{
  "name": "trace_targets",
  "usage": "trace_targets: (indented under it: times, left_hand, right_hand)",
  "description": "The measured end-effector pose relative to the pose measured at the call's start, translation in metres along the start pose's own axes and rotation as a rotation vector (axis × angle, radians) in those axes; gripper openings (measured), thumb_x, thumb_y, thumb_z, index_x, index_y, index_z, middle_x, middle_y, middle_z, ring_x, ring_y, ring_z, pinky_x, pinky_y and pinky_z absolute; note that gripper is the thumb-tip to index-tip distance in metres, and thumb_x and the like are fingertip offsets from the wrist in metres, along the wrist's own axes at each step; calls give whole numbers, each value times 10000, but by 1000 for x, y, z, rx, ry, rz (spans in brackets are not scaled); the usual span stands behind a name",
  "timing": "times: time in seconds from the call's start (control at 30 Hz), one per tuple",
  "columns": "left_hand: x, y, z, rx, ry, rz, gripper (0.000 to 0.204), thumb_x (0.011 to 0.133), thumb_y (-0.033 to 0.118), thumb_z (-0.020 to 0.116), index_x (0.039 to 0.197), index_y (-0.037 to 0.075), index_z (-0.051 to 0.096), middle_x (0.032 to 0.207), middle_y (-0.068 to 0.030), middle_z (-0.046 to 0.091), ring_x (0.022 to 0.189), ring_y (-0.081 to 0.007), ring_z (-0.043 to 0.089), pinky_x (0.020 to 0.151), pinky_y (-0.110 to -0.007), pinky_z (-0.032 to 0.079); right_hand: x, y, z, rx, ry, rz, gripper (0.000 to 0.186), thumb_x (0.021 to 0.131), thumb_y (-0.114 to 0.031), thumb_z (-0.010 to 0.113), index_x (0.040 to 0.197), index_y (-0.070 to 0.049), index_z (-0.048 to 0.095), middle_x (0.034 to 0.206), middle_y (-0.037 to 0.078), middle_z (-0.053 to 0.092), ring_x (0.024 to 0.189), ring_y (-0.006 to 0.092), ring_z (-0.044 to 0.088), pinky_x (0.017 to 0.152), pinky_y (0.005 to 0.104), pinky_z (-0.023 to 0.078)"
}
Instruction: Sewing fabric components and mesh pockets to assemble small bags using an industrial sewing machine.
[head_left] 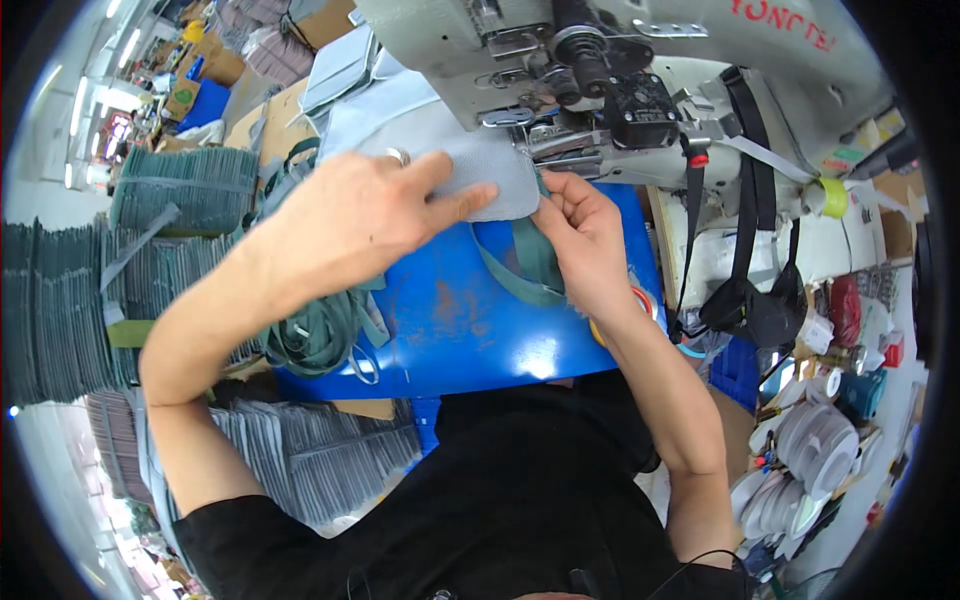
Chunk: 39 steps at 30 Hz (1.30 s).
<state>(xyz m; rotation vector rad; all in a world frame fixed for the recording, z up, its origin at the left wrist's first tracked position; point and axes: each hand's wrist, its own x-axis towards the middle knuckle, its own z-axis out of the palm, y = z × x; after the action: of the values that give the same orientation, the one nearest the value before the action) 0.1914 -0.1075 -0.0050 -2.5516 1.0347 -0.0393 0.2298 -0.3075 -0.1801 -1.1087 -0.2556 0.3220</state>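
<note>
Seemingly light panel [512,182]: soft, bendable; best held at edges.
Left hand [370,208]: thumb, forefinger apart on panel.
Right hand [585,235]: pinching tape [540,256].

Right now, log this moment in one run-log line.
left hand: on round-cornered grey fabric piece | right hand: at its edge, by green fabric strip | beyond: pale grey metal sewing machine

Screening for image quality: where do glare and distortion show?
Head view: white glare on the blue tabletop; head view, upper left: ceiling light washed out; head view, rim: fisheye bending, black corners; head view, left hand and right hand: fairly sharp.
</note>
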Motion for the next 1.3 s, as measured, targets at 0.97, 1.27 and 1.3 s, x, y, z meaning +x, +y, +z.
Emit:
trace_targets:
  times: [0.97, 1.27, 1.3]
  left_hand:
    - [65, 71, 30, -211, 105, -486, 363, 847, 110, 631, 1166, -63, 627, 861, -162, 677, 694, -351, 701, 600, -430, 560]
    - [9, 132, 107, -561, 709, -516, 931, 612, 368, 939, 1415, 58, 585, 1411, -214, 496, 1178, -377, 594, 1001, -434, 499]
    - [2, 140, 110, -457, 642, -559, 934, 578, 317, 928, 1425, 106, 596, 1328, -179, 552, 1151, -348, 611, 1000, -445, 488]
  right_hand:
    - [6, 6, 4, 28, 22, -60, 241, 1019, -53, 633, 1247, 25, 643, 801, -38, 656, 686, -5, 543, 592, 170, 412]
    - [-34, -4, -6, -93, -13, -53, 338, 1013, -53, 630, 1345, 9, 622, 733, -82, 539, 642, -14, 450, 566, 188, 369]
    - [-41, -3, -6, -58, -23, -40, 363, 1009, -53, 634, 1367, 9, 612, 727, -84, 527, 636, -14, 445, 561, 189, 367]
